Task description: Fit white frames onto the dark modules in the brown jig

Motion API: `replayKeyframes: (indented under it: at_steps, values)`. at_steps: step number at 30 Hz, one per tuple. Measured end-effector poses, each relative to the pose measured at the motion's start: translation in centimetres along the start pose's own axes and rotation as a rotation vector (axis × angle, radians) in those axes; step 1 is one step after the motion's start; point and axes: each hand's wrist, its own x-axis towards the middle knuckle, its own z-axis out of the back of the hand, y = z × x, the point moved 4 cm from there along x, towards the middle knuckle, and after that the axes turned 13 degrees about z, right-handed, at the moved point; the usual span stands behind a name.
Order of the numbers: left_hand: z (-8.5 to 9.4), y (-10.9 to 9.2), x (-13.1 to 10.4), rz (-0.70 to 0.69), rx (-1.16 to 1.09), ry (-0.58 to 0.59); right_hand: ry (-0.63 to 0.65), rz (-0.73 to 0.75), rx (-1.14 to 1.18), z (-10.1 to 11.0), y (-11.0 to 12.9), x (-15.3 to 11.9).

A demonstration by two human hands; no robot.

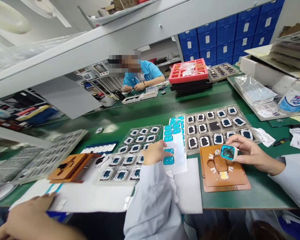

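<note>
My left hand (153,154), in a grey sleeve, reaches over a white sheet (178,156) of blue film stickers. One fingertip touches a blue sticker (168,160) or the sheet just beside it; the thumb is apart from that finger. Between the thumb and fingers of my right hand (248,154) is a small white rounded-square case (228,152) with a blue-edged, dark face turned toward me. It is held above the brown fixture board (226,181), which has a shaped recess and white pieces around it. Clear trays (190,146) of similar white-framed parts lie close by.
A co-worker's hand (35,216) comes in at bottom left, near another brown fixture (70,166). Across the green table (150,115) sits a person in blue (150,73). A red tray (188,70), a bottle (295,95) and a black pen (282,141) lie farther off.
</note>
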Motion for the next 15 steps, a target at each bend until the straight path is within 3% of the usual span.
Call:
replayKeyframes:
  at_steps: [9,15]
  values:
    - [-0.5,0.1,1.6,-0.034,0.047,0.036,0.035,-0.013,-0.014,0.0,-0.1,0.0]
    - [-0.9,0.4,2.4,-0.031,0.083,0.001,0.043,0.001,-0.028,-0.1,-0.1,0.1]
